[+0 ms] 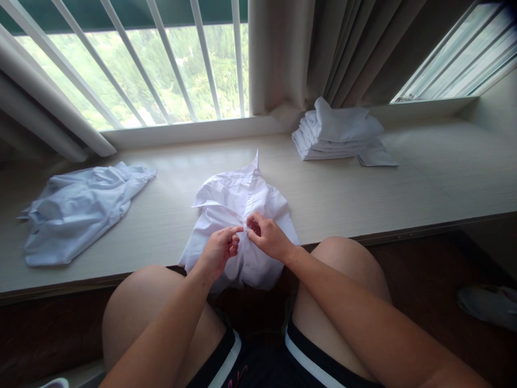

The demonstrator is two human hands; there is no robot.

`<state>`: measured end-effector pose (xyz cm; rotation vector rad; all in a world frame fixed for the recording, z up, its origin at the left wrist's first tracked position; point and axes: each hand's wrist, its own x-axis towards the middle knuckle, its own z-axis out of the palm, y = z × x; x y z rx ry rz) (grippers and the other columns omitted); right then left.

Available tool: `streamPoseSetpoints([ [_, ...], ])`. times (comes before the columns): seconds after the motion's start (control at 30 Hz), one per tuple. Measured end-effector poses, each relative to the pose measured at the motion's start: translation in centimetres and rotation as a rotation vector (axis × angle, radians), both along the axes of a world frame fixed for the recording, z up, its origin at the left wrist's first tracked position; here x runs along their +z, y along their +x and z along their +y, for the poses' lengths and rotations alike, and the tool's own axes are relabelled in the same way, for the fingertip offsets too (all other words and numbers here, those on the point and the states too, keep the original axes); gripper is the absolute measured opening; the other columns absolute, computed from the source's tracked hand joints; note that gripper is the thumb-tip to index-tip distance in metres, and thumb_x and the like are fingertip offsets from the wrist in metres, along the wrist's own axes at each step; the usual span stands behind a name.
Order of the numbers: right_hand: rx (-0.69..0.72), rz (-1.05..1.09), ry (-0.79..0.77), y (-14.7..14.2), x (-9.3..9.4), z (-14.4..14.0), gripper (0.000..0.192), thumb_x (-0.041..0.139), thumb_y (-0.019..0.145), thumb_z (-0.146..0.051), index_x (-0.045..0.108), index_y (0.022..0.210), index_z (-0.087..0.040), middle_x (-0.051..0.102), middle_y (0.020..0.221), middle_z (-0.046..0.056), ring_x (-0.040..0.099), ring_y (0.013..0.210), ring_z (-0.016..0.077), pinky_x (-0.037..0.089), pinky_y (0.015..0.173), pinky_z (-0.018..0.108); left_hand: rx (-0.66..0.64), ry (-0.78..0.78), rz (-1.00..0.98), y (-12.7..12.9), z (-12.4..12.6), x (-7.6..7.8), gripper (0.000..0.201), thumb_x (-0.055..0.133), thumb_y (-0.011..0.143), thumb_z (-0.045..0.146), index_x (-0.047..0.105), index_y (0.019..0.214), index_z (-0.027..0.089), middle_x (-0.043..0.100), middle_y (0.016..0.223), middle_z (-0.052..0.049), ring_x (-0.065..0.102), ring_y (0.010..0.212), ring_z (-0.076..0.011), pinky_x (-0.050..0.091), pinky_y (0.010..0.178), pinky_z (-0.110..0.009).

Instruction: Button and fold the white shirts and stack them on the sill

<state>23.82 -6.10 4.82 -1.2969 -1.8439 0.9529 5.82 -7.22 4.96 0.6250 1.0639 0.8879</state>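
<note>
White shirt (271,200): laid at centre, hem (255,277) overhanging the ledge (343,202) at six o'clock.
Left hand (221,251): index extended to placket (251,195), others curled; grip cannot be told.
Right hand (271,237): placket pinched by thumb and index.
Risk: slippage could be caused by overhanging cloth.

Free table (420,188) both sides of shirt (264,199): passable gap left, up to rumpled clothes (84,210); wider room right, in front of and past folded stack (339,134). Behind, window bars (173,60) and curtain (283,54) block. Near edge: left knee (141,296) and right knee (347,264) in the way, flanking shirt
</note>
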Motion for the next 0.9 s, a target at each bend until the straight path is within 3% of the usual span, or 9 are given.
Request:
streamPoseSetpoints([
  [0.9,-0.001,-0.018,-0.002,-0.06,-0.35,0.07,0.010,0.056,0.085,-0.022,0.056,0.095,-0.022,0.060,0.073,-0.004,0.054,0.063,0.0139,0.039,0.064,0.025,-0.009,0.022,0.026,-0.07,0.03,-0.04,0.035,0.077,0.078,0.037,0.075,0.101,0.011,0.048,0.063,0.004,0.038,0.052,-0.0049,0.031,0.047,-0.017],
])
